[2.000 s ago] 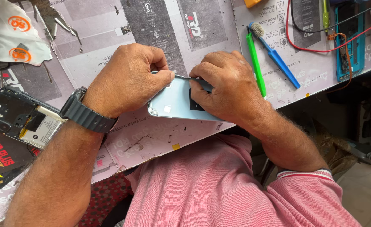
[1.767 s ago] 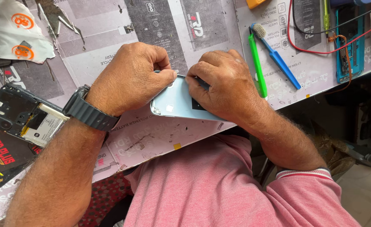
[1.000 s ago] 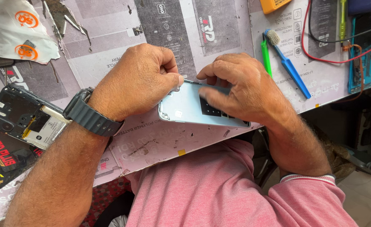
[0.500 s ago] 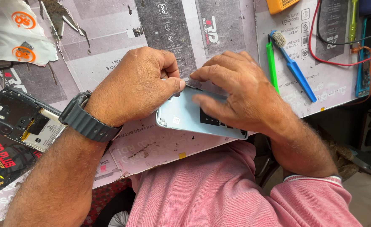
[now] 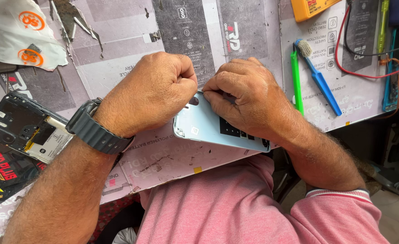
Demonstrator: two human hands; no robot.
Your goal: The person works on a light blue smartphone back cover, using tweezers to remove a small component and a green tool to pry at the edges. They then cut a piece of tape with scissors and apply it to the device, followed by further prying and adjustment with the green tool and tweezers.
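The pale blue phone back cover (image 5: 199, 129) is pinched at its top edge by the clenched left hand (image 5: 152, 92); it is gripped from the right by the right hand (image 5: 247, 97).

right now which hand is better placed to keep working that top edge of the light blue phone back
Left. The left hand is fisted, fingertips at the top edge of the light blue phone back; the right hand lies over it, pressing it down.

We see the left hand (image 5: 152, 92) and right hand (image 5: 247, 97) pinching the top edge of a pale blue phone back cover (image 5: 204, 129). Right of this grip lie a green tool (image 5: 296, 81) and blue brush (image 5: 319, 79); left of it, an opened phone (image 5: 21, 129) rests on the worktop (image 5: 118, 54).
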